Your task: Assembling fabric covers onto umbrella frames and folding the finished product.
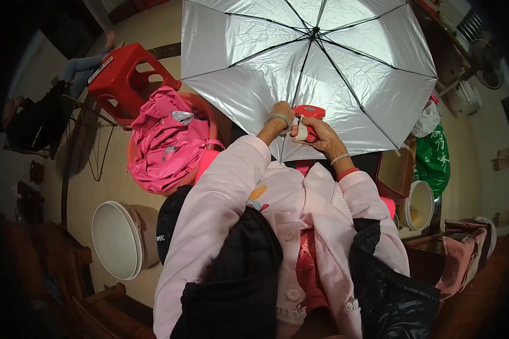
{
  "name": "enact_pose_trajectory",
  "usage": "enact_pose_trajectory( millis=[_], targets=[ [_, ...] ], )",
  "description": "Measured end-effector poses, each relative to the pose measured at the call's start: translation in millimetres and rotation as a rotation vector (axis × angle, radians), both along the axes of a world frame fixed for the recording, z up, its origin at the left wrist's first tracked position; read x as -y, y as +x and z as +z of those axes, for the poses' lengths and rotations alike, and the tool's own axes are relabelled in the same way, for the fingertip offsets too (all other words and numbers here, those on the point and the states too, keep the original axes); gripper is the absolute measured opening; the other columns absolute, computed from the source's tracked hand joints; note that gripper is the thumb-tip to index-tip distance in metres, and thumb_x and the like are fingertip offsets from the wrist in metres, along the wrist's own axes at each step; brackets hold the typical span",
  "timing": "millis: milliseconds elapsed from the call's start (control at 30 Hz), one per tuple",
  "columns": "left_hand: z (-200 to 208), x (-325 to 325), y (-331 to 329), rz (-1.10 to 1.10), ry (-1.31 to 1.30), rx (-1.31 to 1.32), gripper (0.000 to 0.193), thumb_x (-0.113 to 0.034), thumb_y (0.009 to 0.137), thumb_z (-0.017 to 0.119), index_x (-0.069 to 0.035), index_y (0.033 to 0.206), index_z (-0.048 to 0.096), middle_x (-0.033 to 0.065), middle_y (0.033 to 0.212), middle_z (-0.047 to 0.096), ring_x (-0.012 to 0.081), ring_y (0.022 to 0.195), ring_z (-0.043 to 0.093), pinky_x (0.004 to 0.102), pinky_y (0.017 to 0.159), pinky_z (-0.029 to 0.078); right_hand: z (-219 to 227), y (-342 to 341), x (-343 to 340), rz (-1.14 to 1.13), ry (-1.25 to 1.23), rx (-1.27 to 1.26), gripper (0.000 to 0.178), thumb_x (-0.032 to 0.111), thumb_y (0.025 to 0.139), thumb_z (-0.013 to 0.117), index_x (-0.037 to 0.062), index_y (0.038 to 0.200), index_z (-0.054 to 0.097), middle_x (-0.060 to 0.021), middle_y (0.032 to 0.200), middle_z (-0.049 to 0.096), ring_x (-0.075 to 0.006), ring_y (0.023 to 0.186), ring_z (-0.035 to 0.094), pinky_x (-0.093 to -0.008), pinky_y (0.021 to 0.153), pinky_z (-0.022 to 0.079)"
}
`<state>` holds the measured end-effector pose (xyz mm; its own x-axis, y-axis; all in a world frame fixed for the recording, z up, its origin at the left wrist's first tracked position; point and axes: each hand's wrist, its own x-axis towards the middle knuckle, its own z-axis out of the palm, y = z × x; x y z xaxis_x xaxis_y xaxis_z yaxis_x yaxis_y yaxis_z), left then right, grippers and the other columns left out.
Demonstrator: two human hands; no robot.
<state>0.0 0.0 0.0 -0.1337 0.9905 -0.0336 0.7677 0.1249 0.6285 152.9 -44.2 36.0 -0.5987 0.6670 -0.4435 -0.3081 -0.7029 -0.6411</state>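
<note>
An opened umbrella (pixel 243 45), silver inside with black ribs, spreads out before me with its inner side showing. My left hand (pixel 279 117) is closed at its near edge, pinching the canopy beside a rib; the fingertips are partly hidden. In my right hand (pixel 323 137) is a small red and white trigger tool (pixel 309 112), shaped like a tagging gun. Its red head lies just right of my left fingers, over the silver fabric. My right fingers wrap round the pale handle.
At left, a basin (pixel 208 110) holds bright pink fabric (pixel 167 138) beside a red stool (pixel 121 76). A white bucket (pixel 116 240) stands nearer. On the right are a green bag (pixel 434 164) and another bucket (pixel 419 204). Someone's legs (pixel 83 73) show at far left.
</note>
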Motion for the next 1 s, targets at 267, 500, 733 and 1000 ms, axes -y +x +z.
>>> enact_pose_trajectory(
  millis=[267,500,733,1000],
  targets=[
    [25,9,-1,-0.298,-0.041,-0.208,0.021,-0.014,0.075,0.054,0.003,0.081,0.064,0.0258,0.084,0.061,0.0358,0.084,0.061,0.0392,0.073,0.049,15,0,5,-0.034,-0.004,0.032,0.028,0.015,0.083,0.05,-0.0061,0.101,0.05,-0.0189,0.083,0.062,-0.0279,0.071,0.064,-0.0384,0.069,0.054],
    [15,5,0,-0.051,-0.074,0.006,0.02,-0.013,0.075,0.054,0.004,0.08,0.065,0.026,0.084,0.061,0.0361,0.084,0.06,0.0393,0.073,0.049,6,-1,2,-0.015,0.003,0.048,0.028,0.019,0.084,0.051,-0.0022,0.102,0.05,-0.0183,0.086,0.062,-0.0284,0.077,0.063,-0.0431,0.071,0.053],
    [16,6,1,-0.051,-0.065,-0.005,0.021,-0.013,0.075,0.054,0.005,0.08,0.064,0.0261,0.084,0.061,0.0361,0.084,0.06,0.0394,0.073,0.049,14,-2,6,-0.043,0.0,0.034,0.027,0.014,0.083,0.05,-0.007,0.099,0.05,-0.0187,0.082,0.062,-0.0289,0.072,0.064,-0.0396,0.07,0.054],
    [12,4,0,-0.043,-0.075,0.007,0.021,-0.013,0.075,0.055,0.004,0.081,0.064,0.0263,0.086,0.06,0.0363,0.085,0.06,0.0398,0.073,0.049,13,-3,5,-0.033,0.002,0.037,0.027,0.014,0.083,0.05,-0.0069,0.098,0.05,-0.0189,0.083,0.062,-0.0288,0.073,0.063,-0.0397,0.07,0.054]
  ],
)
